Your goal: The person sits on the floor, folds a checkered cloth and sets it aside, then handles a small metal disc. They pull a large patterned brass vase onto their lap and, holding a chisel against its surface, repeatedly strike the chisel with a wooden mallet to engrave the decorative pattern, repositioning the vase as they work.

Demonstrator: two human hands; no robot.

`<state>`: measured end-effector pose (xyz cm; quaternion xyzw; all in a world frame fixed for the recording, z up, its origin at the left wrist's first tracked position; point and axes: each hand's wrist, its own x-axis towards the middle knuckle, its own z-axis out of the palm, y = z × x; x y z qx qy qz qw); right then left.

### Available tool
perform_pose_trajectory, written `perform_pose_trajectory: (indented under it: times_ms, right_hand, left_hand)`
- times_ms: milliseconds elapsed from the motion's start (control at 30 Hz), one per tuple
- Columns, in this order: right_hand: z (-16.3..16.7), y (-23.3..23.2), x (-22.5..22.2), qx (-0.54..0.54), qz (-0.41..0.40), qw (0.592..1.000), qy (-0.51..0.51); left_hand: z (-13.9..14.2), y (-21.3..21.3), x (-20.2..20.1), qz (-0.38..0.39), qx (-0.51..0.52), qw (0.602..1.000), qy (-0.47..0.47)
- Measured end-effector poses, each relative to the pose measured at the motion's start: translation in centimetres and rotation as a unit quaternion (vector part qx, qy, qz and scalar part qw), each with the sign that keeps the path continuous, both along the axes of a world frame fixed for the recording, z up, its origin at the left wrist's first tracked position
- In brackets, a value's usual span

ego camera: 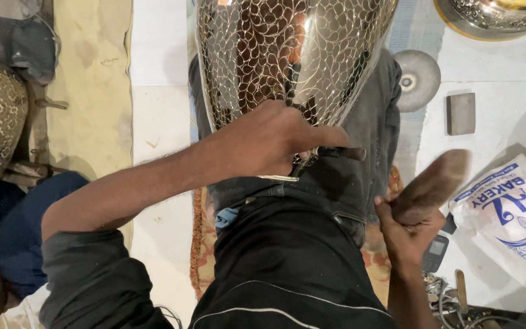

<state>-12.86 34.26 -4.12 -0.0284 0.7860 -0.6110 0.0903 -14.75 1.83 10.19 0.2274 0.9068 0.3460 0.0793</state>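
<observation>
Warm indoor light is falling from above, leaving the white floor [159,122] evenly bright. Glare is flaring off the engraved metal vessel [287,55] just above the left hand [269,143]. The wooden mallet [430,183] in the right hand [409,228] is smearing with motion blur. The lower left corner is sinking into shadow.

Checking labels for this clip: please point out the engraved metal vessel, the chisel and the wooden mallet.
engraved metal vessel [263,55]: head view, on its patterned wall.
chisel [345,152]: head view, on the dark shaft past the left hand's fingers.
wooden mallet [433,183]: head view, on the blurred head above the right hand.
</observation>
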Motion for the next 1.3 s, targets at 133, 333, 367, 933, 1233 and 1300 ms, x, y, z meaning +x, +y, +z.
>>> perform_pose_trajectory:
  times_ms: [133,333,367,933,1233,1300]
  right_hand:
    - [-0.1,-0.1,-0.1,0.041,0.016,0.999,0.011]
    - [0.1,0.0,-0.2,0.010,0.058,0.997,0.059]
    - [0.2,-0.1,-0.3,-0.049,0.072,0.992,0.088]
    - [1.4,-0.9,-0.4,0.045,-0.005,0.998,-0.039]
    - [1.0,-0.8,-0.4,-0.016,0.046,0.999,0.021]
    - [1.1,-0.8,-0.4,-0.132,0.084,0.985,0.070]
  left_hand:
    - [-0.5,0.1,0.0,0.012,0.019,1.000,-0.011]
    - [-0.3,-0.1,0.0,0.018,0.011,0.999,-0.034]
    - [-0.2,-0.1,-0.1,0.015,0.014,0.999,-0.032]
    - [0.0,-0.3,0.3,0.041,0.002,0.998,-0.057]
    - [-0.6,-0.6,0.3,0.020,-0.006,0.999,-0.025]
    - [-0.8,-0.7,0.5,0.026,0.012,0.999,-0.024]
